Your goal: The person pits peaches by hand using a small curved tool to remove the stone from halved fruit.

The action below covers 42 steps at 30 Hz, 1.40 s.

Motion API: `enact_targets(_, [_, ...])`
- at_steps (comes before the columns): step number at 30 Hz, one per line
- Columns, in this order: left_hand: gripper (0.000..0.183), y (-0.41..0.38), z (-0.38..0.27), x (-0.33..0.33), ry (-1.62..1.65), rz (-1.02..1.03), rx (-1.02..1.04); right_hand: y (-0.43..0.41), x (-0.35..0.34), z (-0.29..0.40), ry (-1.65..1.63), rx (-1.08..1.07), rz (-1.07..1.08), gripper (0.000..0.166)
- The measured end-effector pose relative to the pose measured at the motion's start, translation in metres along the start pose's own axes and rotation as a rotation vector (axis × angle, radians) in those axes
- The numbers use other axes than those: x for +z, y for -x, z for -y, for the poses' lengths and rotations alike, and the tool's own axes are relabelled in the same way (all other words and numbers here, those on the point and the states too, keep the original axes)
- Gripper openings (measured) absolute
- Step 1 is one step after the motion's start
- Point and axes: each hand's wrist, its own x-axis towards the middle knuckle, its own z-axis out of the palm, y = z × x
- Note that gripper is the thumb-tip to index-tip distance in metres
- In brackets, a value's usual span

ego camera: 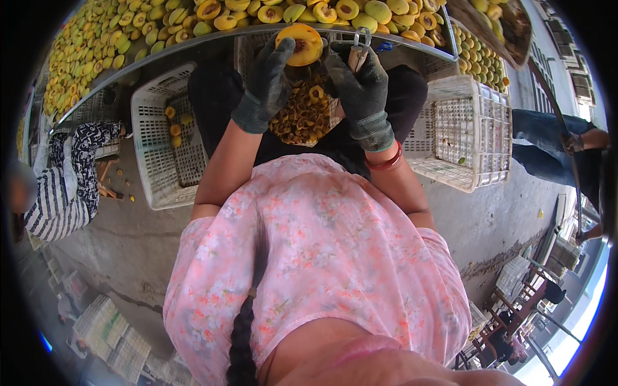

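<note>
My left hand (268, 79), in a dark work glove, holds a halved yellow peach (303, 45) with its cut side and reddish-brown centre facing up. In my right hand (362, 79), gloved alike, is a pitting tool (358, 55) with a wooden handle and a looped metal end pointing away from me. The fingers of my right hand come close to the fruit's right edge; whether they touch it I cannot tell. Below and between my hands, a container of brown-yellow pit pieces and scraps (301, 118) sits between my knees. Many halved fruits (270, 14) lie on the metal-edged table (193, 42) ahead.
A white plastic crate (145, 144) with several fruit pieces stands at my left, another crate (475, 130) at my right. A seated person (63, 193) is at far left; a standing person (555, 144) at far right grips a long handle beside a large scoop-like container (507, 38).
</note>
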Motion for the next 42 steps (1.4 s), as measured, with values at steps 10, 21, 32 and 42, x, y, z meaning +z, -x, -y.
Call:
enact_targets(10, [0.036,0.002,0.019,-0.009,0.713,0.040,-0.421,0.004,-0.007,0.001,0.066,0.004,0.055,0.013])
enact_targets(21, [0.038,-0.003,-0.003,-0.002,-0.129,-0.103,0.112,0.008,-0.005,-0.018,0.555,-0.271,0.241,0.017])
enact_targets(32, [0.040,0.000,0.005,0.015,-0.313,-0.087,0.397,0.008,0.008,-0.027,0.748,-0.301,0.227,0.019])
enact_targets(42, [0.036,-0.004,0.009,0.020,-0.360,-0.054,0.423,0.006,0.005,-0.063,0.431,-0.206,0.410,0.019])
